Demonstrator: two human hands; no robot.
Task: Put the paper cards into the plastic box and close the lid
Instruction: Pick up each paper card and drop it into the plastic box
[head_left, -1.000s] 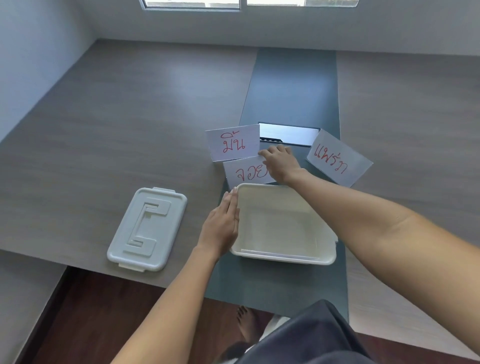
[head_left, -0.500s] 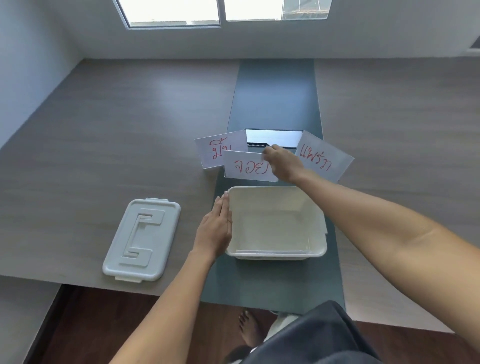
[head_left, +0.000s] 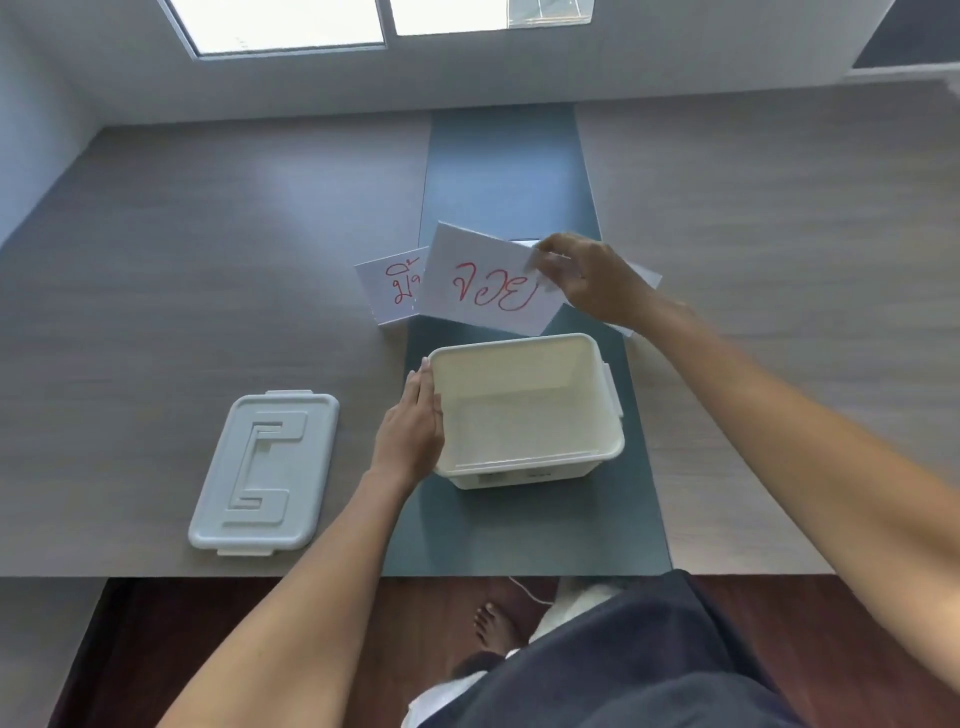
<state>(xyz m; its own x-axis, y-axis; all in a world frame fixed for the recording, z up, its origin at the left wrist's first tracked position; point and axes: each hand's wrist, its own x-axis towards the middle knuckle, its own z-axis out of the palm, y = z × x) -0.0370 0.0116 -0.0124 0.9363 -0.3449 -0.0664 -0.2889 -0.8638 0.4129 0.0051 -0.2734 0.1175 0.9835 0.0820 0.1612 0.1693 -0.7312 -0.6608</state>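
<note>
Lifted off the counter (head_left: 156, 270) now, the red-lettered card (head_left: 483, 283) hangs pinched in the right hand (head_left: 587, 280), just beyond the open plastic box (head_left: 613, 415). Left hand (head_left: 410, 431) lies flat against its wall. Two cards (head_left: 387, 291) remain behind; lid (head_left: 262, 470) left.

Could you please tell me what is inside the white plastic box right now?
The plastic box shows only its bare floor and walls; no card is inside. The right hand holds one card above and beyond it. The left hand rests against its side.
</note>
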